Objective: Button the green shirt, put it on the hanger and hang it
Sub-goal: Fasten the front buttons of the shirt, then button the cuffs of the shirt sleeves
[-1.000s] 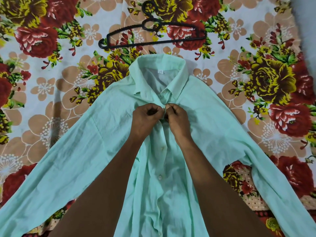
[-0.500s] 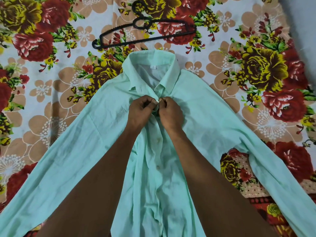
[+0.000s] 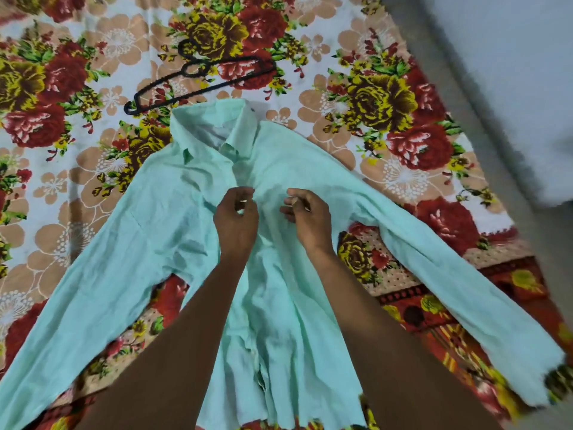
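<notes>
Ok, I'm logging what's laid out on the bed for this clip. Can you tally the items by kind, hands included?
Shirt: 1
Hanger: 1
Bedsheet: 1
Hands: 2, left hand and right hand
Total: 5

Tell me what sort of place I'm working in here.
Most likely a bedroom at home: the green shirt lies spread on a floral bedsheet, a black hanger lies beyond its collar, and bare grey floor shows at the right.
</notes>
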